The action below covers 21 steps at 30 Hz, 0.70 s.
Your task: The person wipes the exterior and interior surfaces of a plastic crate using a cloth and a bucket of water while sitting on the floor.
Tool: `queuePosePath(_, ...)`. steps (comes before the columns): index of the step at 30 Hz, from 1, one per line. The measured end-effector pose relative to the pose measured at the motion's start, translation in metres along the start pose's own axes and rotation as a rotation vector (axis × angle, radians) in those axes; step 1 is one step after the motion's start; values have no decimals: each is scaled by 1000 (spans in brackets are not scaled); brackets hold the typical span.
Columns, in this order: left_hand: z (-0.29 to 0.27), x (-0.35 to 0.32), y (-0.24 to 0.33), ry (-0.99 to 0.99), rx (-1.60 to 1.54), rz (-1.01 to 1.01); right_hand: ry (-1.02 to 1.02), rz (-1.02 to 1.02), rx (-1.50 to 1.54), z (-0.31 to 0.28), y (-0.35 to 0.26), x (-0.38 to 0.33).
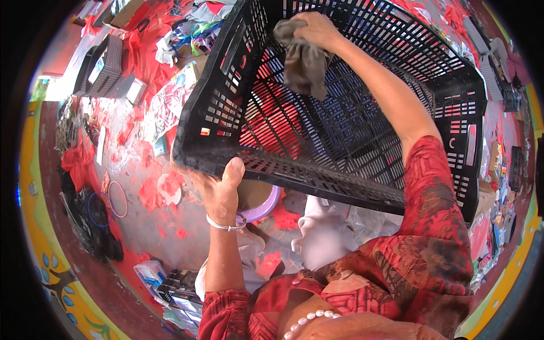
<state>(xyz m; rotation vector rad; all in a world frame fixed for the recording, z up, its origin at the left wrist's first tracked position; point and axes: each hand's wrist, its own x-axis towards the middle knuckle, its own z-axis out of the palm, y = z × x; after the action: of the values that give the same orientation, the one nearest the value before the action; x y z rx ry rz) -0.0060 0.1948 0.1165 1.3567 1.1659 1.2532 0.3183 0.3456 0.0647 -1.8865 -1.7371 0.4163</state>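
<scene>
A large black slotted plastic crate (340, 175) is tilted up in front of me, its open side toward me. My left hand (220, 190) grips the crate's near lower rim, thumb over the edge; a thin bangle circles the wrist. My right hand (317, 28) reaches deep inside the crate and is closed on a crumpled grey-brown cloth (303, 62), pressed against the crate's inner wall near the top.
A purple round bowl (266, 204) sits under the crate. A second black crate (105, 65) lies at the upper left. Red scraps (150, 192), papers and packaging litter the grey floor. Black bags (93, 221) lie at left; boxes crowd the right edge.
</scene>
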Motion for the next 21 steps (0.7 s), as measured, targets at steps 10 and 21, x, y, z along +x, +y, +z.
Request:
queuePosePath(10, 29, 1, 12, 48, -150, -138, 2, -163, -326, 86, 17, 16)
queuePosePath(21, 21, 6, -3, 98, 153, 84, -152, -103, -716, -22, 95, -62)
